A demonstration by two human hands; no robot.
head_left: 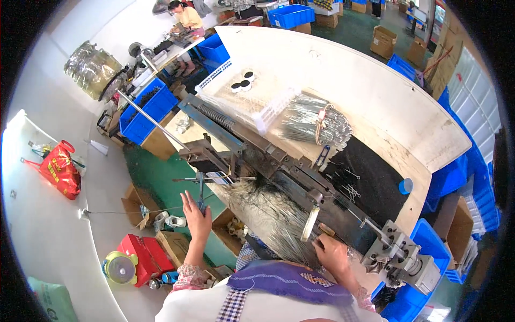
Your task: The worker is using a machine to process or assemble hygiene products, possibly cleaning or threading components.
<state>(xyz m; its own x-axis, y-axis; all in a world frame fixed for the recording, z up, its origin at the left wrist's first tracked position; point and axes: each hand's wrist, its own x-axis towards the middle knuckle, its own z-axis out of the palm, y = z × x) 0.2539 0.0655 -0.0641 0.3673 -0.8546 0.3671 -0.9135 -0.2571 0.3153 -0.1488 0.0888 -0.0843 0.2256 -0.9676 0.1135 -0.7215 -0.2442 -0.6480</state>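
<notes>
My left hand (198,222) is unclenched, fingers straight, at the blue lever (201,189); whether they touch, I cannot tell. Thin metal wires (287,236) lie between my hands, near my curled right hand (332,254), whose hold I cannot make out.

The left hand (197,217) is overlapping a blue lever (201,183), leaving contact between them unclear. The right hand (333,256) is covering whatever its curled fingers may be pinching. Silver wires (287,236) are merging into one mass, their strands too fine to separate. The lower edge is cropping the white clothing (188,307), and whatever the distant co-worker (188,19) is handling is appearing too small to read.
</notes>
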